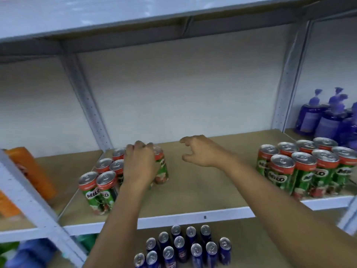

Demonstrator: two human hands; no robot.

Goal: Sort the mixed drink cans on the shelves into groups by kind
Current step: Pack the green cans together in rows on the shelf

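Shelf (193,190) mid-span bare; left hand (142,163) grips Milo can (161,167) (upright).

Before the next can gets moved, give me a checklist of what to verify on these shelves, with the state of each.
1. Left hand has a firm grip on a Milo can in the left Milo group: ok, fingers curl over the can tops.
2. Right hand free: ok, fingers loosely curled, holding nothing.
3. Bare shelf board between the two Milo groups: ok.
4. Right Milo group upright and together: ok.
5. Blue cans on the lower shelf kept apart from Milo: ok.
6. Exactly which can the left hand holds: cannot tell, hand covers it.
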